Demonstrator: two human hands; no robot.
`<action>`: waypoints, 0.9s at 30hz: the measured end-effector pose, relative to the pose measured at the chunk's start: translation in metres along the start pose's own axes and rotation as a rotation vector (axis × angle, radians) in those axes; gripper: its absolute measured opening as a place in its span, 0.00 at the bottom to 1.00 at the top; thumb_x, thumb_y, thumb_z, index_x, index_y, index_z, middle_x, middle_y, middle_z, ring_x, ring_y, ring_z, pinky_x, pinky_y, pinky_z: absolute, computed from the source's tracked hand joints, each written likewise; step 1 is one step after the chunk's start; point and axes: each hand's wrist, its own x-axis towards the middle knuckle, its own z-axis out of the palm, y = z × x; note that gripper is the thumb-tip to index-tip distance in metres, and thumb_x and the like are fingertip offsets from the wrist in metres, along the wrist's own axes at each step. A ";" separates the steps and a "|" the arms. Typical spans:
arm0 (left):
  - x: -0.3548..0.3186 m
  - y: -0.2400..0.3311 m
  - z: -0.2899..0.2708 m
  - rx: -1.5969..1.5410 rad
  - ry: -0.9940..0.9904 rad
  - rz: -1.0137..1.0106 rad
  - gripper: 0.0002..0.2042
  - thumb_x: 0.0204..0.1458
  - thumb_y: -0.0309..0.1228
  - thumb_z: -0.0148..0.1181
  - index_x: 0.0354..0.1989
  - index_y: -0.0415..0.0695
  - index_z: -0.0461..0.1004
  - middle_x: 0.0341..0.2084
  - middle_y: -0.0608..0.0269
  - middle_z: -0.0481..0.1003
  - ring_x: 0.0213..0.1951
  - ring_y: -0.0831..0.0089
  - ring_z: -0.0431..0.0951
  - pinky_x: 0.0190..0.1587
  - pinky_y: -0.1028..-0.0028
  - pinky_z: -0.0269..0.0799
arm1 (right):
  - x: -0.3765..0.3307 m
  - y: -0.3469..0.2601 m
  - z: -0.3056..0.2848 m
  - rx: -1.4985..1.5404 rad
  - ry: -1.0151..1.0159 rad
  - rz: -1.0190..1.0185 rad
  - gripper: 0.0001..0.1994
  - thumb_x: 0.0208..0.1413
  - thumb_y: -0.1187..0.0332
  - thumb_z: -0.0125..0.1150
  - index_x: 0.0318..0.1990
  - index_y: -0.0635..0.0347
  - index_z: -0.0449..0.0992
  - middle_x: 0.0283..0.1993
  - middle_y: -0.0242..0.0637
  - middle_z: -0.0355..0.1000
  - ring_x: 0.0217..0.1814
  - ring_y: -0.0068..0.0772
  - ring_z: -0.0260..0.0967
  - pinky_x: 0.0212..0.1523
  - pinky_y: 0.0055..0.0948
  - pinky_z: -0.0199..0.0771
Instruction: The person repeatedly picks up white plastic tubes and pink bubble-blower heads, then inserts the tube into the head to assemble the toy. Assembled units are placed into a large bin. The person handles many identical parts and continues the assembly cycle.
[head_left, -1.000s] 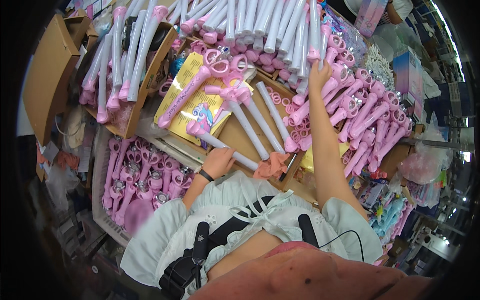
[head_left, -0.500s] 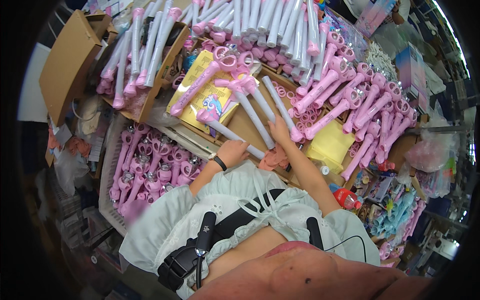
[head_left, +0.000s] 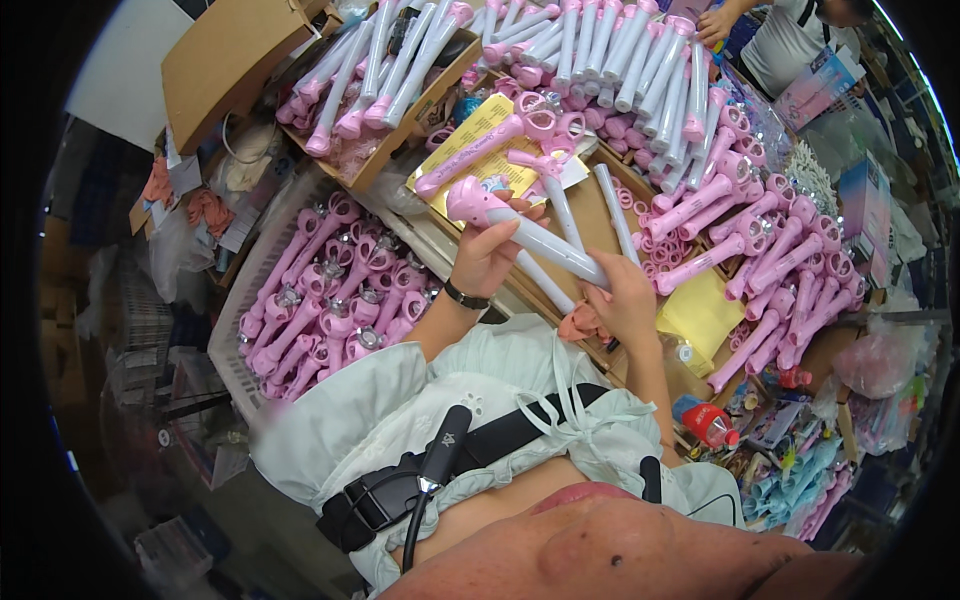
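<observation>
Both my hands hold one toy wand, a whitish tube (head_left: 552, 247) with a pink end piece (head_left: 474, 200), raised aslant over the cardboard tray. My left hand (head_left: 492, 248) is closed round it just below the pink end, fingertips showing beyond the tube. My right hand (head_left: 626, 298) grips its lower right end and hides the tip. Under and beside it lie other whitish tubes, one (head_left: 565, 212) with a pink piece on top and another (head_left: 616, 212) to the right. A pink wand handle (head_left: 470, 155) with a ring-shaped head rests on a yellow printed sheet (head_left: 486, 118).
Pink wands fill a pale crate (head_left: 228, 345) at left. More white-tubed wands lie piled at the back, with pink wands (head_left: 765, 235) heaped at right. Pink rings (head_left: 668, 240), yellow paper (head_left: 700, 315), an orange cloth (head_left: 582, 322) and a red-labelled bottle (head_left: 712, 425) are close by. Another person's hand (head_left: 715, 25) shows behind.
The wand under my left hand has come up off the tray and now lies across both hands. My right hand has moved onto its lower end. The whole view has shifted.
</observation>
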 end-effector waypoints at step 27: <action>-0.022 0.007 0.019 0.943 0.079 0.304 0.20 0.40 0.17 0.62 0.45 0.41 0.68 0.38 0.61 0.70 0.45 0.65 0.69 0.52 0.68 0.62 | -0.047 0.036 0.016 0.554 0.080 0.502 0.19 0.54 0.70 0.57 0.53 0.64 0.65 0.48 0.39 0.62 0.45 0.27 0.66 0.44 0.24 0.68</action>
